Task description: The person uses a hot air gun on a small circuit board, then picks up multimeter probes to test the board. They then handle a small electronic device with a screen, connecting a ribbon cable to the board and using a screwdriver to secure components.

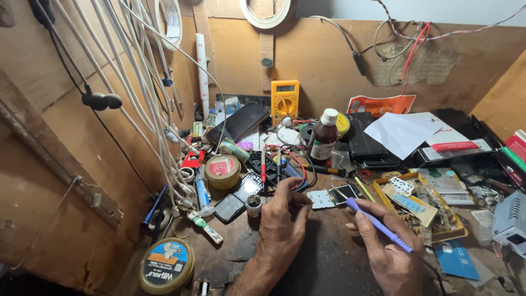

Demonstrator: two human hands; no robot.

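Left hand (pixel 282 219) pinches the near-left edge of a small circuit board (pixel 333 196), holding it flat just above the counter (pixel 329 257). Right hand (pixel 383 249) is closed around a purple-handled tool (pixel 378 225), tip touching the board's right side. Just left of the left hand: small round pot (pixel 253 204), dark phone (pixel 238 197). Farther back: brown bottle (pixel 323 137), yellow multimeter (pixel 285 100). Right: wooden tray of parts (pixel 424 211). Near left: round tin (pixel 166 265).

yellow multimeter (pixel 285 100) – grey screen, back wall | brown bottle (pixel 323 137) – pale label, centre | round tin (pixel 166 264) – blue-orange label, front left
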